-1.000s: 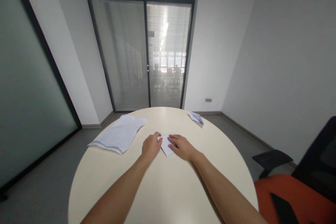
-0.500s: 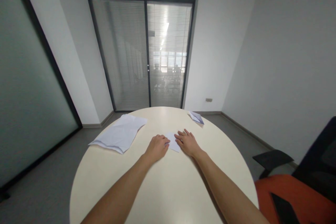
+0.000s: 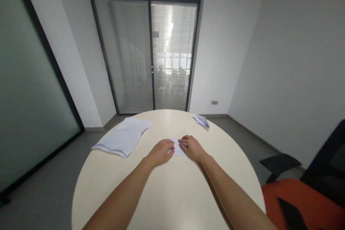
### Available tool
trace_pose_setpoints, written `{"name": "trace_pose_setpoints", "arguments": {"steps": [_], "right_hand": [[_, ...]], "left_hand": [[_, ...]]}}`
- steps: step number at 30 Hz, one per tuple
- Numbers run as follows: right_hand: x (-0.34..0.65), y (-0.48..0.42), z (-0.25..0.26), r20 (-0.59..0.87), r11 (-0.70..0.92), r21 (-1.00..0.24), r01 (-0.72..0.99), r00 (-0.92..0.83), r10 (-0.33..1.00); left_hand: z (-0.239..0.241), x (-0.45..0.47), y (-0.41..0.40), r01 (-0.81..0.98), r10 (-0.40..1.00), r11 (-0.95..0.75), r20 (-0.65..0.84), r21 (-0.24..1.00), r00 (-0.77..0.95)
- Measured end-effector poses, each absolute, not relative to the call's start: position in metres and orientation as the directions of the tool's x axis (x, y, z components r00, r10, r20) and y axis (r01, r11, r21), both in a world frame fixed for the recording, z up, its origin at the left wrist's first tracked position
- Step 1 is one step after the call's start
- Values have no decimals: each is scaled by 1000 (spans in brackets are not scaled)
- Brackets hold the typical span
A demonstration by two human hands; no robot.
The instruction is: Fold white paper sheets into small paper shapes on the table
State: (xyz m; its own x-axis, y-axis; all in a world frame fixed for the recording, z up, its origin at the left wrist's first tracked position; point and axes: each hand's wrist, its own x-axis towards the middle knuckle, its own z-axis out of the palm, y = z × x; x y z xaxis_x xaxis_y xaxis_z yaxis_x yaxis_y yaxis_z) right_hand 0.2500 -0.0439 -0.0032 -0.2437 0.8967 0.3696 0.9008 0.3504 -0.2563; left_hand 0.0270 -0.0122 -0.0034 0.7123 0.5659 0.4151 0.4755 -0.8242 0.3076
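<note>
A small folded white paper (image 3: 177,148) lies flat near the middle of the round cream table (image 3: 167,194). My left hand (image 3: 161,152) rests on its left edge with fingers curled and pinching the paper. My right hand (image 3: 192,147) presses on its right edge, fingers bent down onto it. Most of the paper's outer edges are hidden under my fingers.
A loose stack of white sheets (image 3: 122,137) lies on the table's far left. A small folded paper piece (image 3: 201,120) sits at the far right rim. An orange chair with black back (image 3: 304,201) stands to the right. Glass doors with blinds (image 3: 151,55) are behind the table.
The paper has been turned and shifted slightly right. My right hand's fingers, spread half a second ago, have curled down onto the paper; my left hand stays on the left edge.
</note>
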Motion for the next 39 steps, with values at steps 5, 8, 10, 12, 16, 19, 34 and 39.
{"name": "trace_pose_setpoints", "arguments": {"steps": [5,8,10,12,16,19,34,39], "right_hand": [[252,-42,-6,370,402,-234,885,-301,879],[251,-40,-10,356,394,-213,894,-304,883],[252,-39,-13,352,374,-212,903,-287,891],[253,-39,-16,354,349,-226,909,-257,899],[257,-38,-22,315,316,-247,916,-232,920],[258,-38,-24,285,305,-242,921,-233,930],[255,-41,1,437,430,-313,847,-273,857],[245,-49,3,391,604,-360,711,-473,790]], "left_hand": [[-6,26,-12,500,560,-828,373,252,740],[-4,26,-13,520,562,-827,365,216,742],[-4,25,-13,520,561,-827,367,213,742],[-4,25,-13,513,556,-831,368,217,745],[-7,23,-11,513,557,-830,339,217,758],[-9,23,-10,520,561,-828,332,210,759],[-2,24,-11,734,732,-663,330,146,596],[0,25,-13,784,774,-603,345,146,531]]}}
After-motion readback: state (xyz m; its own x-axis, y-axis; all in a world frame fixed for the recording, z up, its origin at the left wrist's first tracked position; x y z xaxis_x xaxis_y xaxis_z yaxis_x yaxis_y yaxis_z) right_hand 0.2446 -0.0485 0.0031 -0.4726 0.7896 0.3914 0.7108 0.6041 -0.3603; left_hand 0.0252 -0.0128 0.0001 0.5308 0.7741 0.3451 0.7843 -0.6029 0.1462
